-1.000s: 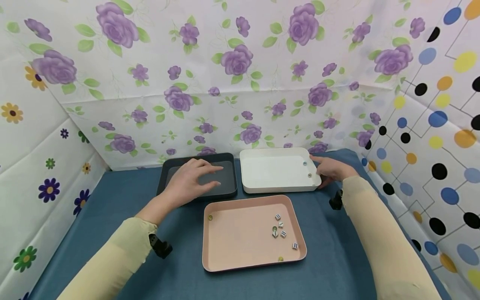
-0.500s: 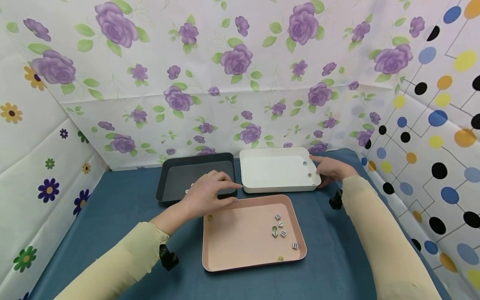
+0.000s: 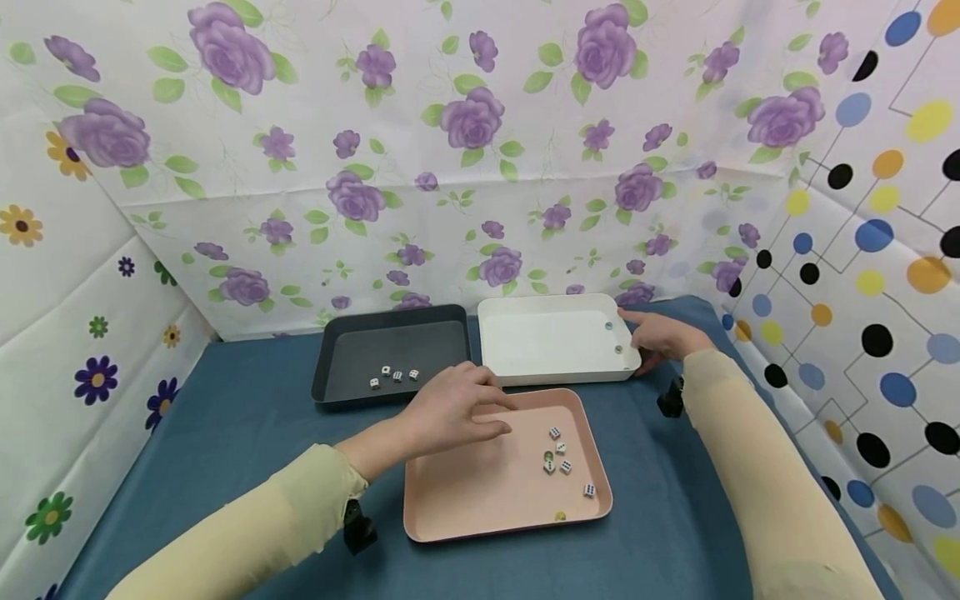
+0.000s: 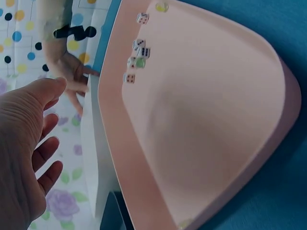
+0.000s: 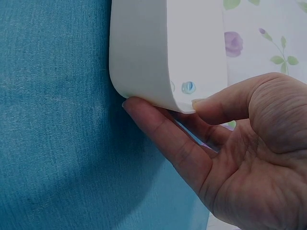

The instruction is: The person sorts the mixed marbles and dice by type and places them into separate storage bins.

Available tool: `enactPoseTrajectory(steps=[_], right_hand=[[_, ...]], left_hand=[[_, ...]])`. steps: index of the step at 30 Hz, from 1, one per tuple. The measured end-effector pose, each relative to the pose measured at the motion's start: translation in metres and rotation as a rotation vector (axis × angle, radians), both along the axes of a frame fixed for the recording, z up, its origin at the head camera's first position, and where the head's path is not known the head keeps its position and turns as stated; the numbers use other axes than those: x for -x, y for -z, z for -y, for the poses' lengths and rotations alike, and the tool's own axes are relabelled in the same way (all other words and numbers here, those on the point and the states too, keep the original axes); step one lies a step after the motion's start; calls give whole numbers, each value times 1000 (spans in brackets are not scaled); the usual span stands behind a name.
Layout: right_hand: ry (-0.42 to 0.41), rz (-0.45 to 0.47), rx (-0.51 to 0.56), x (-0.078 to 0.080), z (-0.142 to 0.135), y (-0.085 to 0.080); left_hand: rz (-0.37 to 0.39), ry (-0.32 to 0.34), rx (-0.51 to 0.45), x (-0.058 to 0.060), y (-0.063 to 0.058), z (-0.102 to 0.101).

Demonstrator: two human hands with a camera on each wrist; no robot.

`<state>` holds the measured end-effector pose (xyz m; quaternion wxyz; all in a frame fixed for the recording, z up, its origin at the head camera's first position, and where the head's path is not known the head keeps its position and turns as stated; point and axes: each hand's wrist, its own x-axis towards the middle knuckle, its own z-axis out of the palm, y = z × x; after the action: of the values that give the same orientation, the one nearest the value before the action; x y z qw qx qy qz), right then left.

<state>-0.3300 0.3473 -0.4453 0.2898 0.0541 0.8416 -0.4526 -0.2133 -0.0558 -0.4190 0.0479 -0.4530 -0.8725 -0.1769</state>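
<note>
My left hand (image 3: 453, 408) hovers over the far left part of the pink tray (image 3: 480, 500), fingers loosely bent and nothing between them. At that tray's right side lie several white dice (image 3: 566, 467), a greenish glass marble (image 3: 548, 456) and a yellow one (image 3: 560, 517). Another yellowish marble (image 4: 184, 224) shows at the tray's edge in the left wrist view; the hand covers it in the head view. My right hand (image 3: 663, 336) grips the right end of the white tray (image 3: 540, 337), thumb on the rim and fingers against the outer wall. Clear marbles (image 5: 188, 87) sit inside that end.
A black tray (image 3: 345, 354) stands at the back left, beside the white one, with several dice (image 3: 397, 377) near its front. Blue cloth (image 3: 255, 467) covers the table. Patterned fabric hangs behind (image 3: 420, 100) and along both sides.
My left hand has moved from above the black tray rightward and nearer, over the pink tray, uncovering dice in the black tray. The right hand stays on the white tray.
</note>
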Motion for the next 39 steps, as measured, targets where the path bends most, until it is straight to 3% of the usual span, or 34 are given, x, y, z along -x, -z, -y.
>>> enactPoseTrajectory(steps=[19,26,31,39], right_hand=[[-12,-7,6,1,0,2],[2,-10,0,2,0,1],[5,-5,-2,3,0,2],[4,-6,-10,2,1,3]], left_hand=[[44,28,65,-8,0,-33],[59,72,115,-6,3,-42],[81,99,175,-3,8,-49],[147,88,258,-3,23,-60]])
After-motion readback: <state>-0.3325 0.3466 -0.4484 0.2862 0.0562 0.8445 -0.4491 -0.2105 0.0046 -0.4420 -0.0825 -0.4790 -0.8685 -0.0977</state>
